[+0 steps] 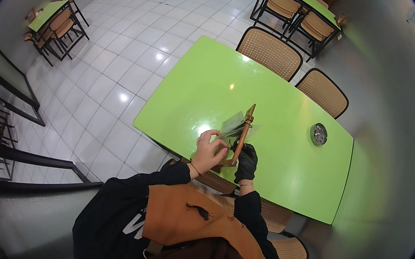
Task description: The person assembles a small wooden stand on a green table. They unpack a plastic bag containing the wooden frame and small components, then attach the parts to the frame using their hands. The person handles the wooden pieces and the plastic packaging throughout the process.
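A narrow brown wooden holder (244,138) stands tilted over the near part of the green table (182,85), with clear plastic sheets (232,125) sticking out from its left side. My right hand (246,162), in a black glove, grips the holder near its lower end. My bare left hand (208,152) is at the left side of the holder, by the lower edge of the plastic. Its thumb and fingers are curled toward each other; whatever lies between them is too small to make out.
A round dark ashtray-like dish (319,134) sits on the table's right side. Woven-back chairs (270,49) line the far edge, and more chairs (288,249) are on my side. Other green tables (49,15) stand beyond on the white tiled floor (122,68). A grey wall (385,139) is at right.
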Demonstrator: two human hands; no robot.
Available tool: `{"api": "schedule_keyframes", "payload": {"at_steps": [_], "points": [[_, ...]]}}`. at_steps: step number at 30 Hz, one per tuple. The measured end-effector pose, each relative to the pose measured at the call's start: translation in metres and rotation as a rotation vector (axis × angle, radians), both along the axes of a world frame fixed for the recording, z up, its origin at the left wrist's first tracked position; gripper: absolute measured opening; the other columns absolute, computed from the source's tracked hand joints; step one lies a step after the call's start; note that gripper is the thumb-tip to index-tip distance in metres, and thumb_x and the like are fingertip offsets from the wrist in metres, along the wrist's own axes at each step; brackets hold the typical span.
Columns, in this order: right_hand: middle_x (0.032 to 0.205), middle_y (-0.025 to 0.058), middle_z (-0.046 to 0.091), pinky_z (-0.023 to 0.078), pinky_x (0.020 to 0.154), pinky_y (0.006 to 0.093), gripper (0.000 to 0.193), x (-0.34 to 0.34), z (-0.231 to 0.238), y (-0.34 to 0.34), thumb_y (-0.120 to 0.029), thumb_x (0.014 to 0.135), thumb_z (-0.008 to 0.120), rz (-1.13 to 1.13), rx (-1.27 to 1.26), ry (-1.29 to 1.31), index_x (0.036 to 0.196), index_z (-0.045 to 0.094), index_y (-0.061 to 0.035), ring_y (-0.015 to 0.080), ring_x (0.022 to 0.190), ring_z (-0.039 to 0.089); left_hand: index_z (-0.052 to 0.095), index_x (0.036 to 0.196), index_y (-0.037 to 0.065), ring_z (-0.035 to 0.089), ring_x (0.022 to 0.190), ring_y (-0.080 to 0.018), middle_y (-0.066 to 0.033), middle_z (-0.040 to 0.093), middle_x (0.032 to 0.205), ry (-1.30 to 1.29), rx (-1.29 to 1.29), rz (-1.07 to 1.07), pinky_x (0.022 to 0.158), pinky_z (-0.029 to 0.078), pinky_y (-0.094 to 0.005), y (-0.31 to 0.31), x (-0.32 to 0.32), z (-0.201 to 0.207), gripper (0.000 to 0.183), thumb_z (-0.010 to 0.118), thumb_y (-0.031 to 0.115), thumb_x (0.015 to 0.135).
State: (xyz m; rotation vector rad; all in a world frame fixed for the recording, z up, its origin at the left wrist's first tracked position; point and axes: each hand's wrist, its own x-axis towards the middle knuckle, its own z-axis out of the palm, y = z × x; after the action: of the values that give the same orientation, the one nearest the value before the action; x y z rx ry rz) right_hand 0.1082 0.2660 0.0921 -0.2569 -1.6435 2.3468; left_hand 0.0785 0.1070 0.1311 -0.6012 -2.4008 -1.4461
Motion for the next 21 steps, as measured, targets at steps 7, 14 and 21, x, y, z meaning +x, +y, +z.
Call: {"api": "schedule_keyframes", "payload": {"at_steps": [7,14,21], "points": [[0.089,0.0069,0.063,0.049,0.073,0.0271,0.016,0.009,0.013,-0.008,0.008,0.079,0.053,-0.021,-0.124,0.112,0.091,0.058,-0.0012,0.0155,0.080,0.059,0.057,0.090,0.008,0.044,0.100,-0.0295,-0.0113,0.047,0.102,0.044,0.054,-0.039,0.084,0.033,-0.0386,-0.002,0.002,0.012,0.013,0.060,0.013,0.078],[0.091,0.0081,0.064,0.050,0.073,0.0268,0.016,0.009,0.039,-0.012,0.005,0.079,0.061,-0.047,0.039,0.080,0.094,0.061,0.0000,0.0168,0.081,0.061,0.054,0.089,0.003,0.054,0.081,-0.0251,-0.0112,0.054,0.088,-0.131,0.295,-0.070,0.071,0.043,-0.0323,-0.004,-0.004,0.023,0.015,0.062,0.005,0.077],[0.083,0.0060,0.066,0.050,0.066,0.0260,0.021,0.008,0.045,-0.004,-0.002,0.076,0.067,-0.078,0.474,0.038,0.096,0.064,-0.0035,0.0138,0.071,0.062,0.058,0.084,-0.001,0.058,0.068,-0.0219,-0.0106,0.058,0.077,-0.079,0.261,-0.125,0.062,0.046,-0.0287,-0.007,-0.007,0.027,0.009,0.062,0.001,0.076]]}}
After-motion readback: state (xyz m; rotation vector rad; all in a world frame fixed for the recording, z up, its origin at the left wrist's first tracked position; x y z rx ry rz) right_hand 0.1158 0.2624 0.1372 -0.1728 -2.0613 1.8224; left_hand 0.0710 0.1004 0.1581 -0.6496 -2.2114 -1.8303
